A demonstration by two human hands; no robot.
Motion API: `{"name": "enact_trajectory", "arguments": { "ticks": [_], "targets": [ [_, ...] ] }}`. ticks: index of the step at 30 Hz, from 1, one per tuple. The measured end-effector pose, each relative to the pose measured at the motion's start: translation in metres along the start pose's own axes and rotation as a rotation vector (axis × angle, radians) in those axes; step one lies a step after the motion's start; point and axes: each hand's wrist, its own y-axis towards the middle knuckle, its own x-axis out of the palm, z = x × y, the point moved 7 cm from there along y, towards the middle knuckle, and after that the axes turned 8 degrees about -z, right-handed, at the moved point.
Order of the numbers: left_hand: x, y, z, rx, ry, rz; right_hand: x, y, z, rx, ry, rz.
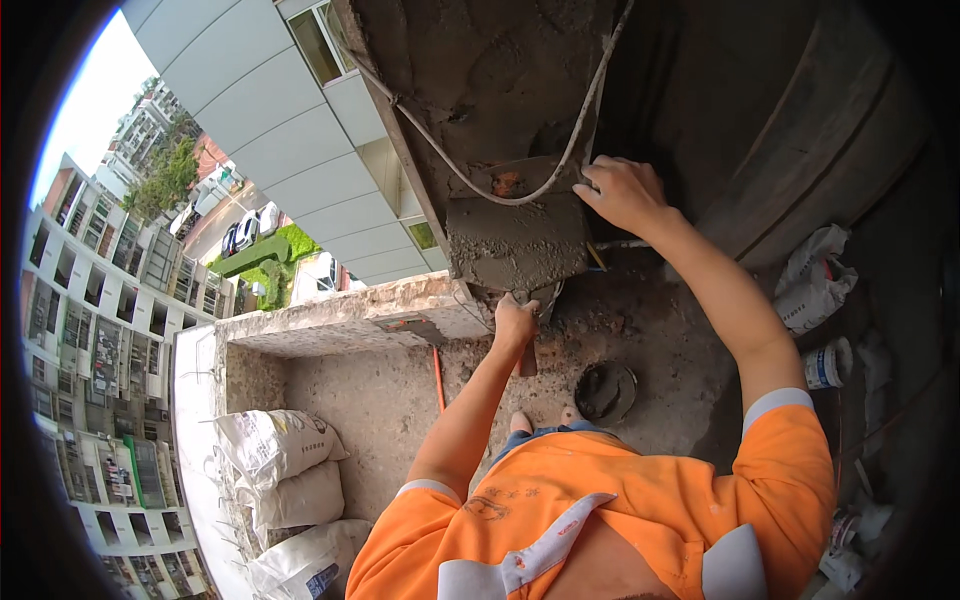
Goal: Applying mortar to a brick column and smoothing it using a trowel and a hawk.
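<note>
Nearest: orange shirt with pale collar and cuffs, filling the lower edge of view; both bare forearms reach forward from it. Left hand: fingers wrapped round the grip of a mortar-covered tool, a brown handle end showing below the fist. Tool's broad face is loaded with wet grey mortar, set close against the lower part of the plastered wall section; contact along its far edge cannot be made out. Right hand: raised beside the wall section's right edge, fingers bent; cannot tell whether they hold anything. Pale cable loops down across the plaster, its lowest bend just above the loaded tool. Small reddish patch beside that bend.

Floor: dark bucket just beyond the feet, grey material inside. White sacks piled at the floor's left edge, by the low wall. Orange tube near the floor's far edge. Toward the right edge, a white bag and a pale bucket.
</note>
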Motion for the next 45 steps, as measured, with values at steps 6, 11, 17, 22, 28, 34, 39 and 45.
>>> {"name": "enact_trajectory", "arguments": {
  "ticks": [6, 11, 17, 22, 28, 34, 39, 45],
  "targets": [
    [-0.005, -0.014, -0.001, -0.006, -0.022, 0.020, -0.012, 0.061, -0.027, 0.148, -0.073, -0.190],
    [-0.003, -0.007, -0.016, 0.011, 0.074, -0.016, -0.032, 0.072, -0.007, 0.122, 0.069, -0.101],
    [-0.003, -0.018, -0.009, -0.022, 0.050, -0.048, -0.031, 0.059, 0.047, 0.211, 0.390, -0.131],
    [-0.013, -0.027, -0.027, -0.023, 0.059, -0.054, -0.051, 0.033, 0.065, 0.284, 0.475, -0.105],
    [0.011, -0.068, -0.027, -0.261, -0.137, -0.328, 0.030, -0.106, 0.103, 0.622, 1.173, -0.301],
    [0.054, -0.089, -0.068, -0.511, -0.388, -0.429, 0.157, -0.284, 0.074, 1.052, 1.659, -0.799],
    [0.055, -0.074, -0.103, -0.438, -0.063, -0.328, 0.178, -0.455, 0.116, 1.462, 1.389, -0.629],
    [0.058, -0.072, -0.179, -0.436, 0.106, -0.242, 0.206, -0.574, 0.100, 1.496, 0.898, -0.645]
  ]
}}
